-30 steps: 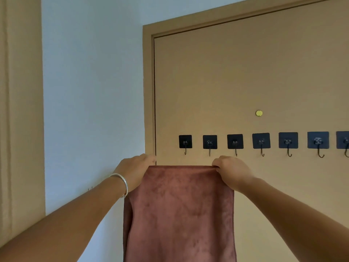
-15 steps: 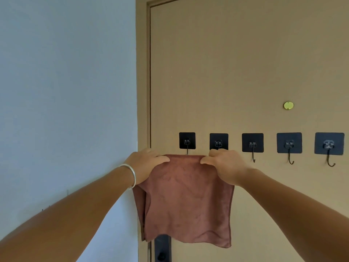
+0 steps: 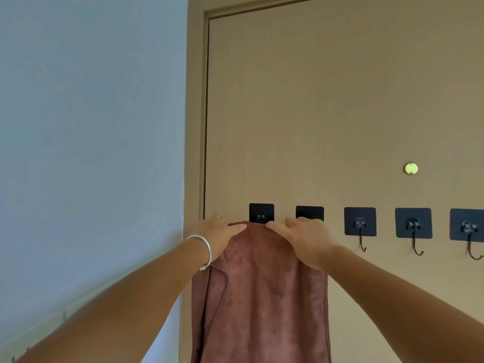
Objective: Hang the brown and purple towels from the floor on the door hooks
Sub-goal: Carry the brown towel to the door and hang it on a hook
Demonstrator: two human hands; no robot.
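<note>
Towel (image 3: 262, 297): brown, soft, limp, light; bunched top edge at leftmost hook (image 3: 261, 216), rest hanging below it. Left hand (image 3: 218, 235) and right hand (image 3: 305, 241) flank hook, fingers closed, pinching top edge. Likely slides off; grip fold near hook.

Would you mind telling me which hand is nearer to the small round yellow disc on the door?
The right hand. It grips the brown towel below and left of the yellow disc; the left hand holds the towel's other side, further left, near the door frame.
</note>
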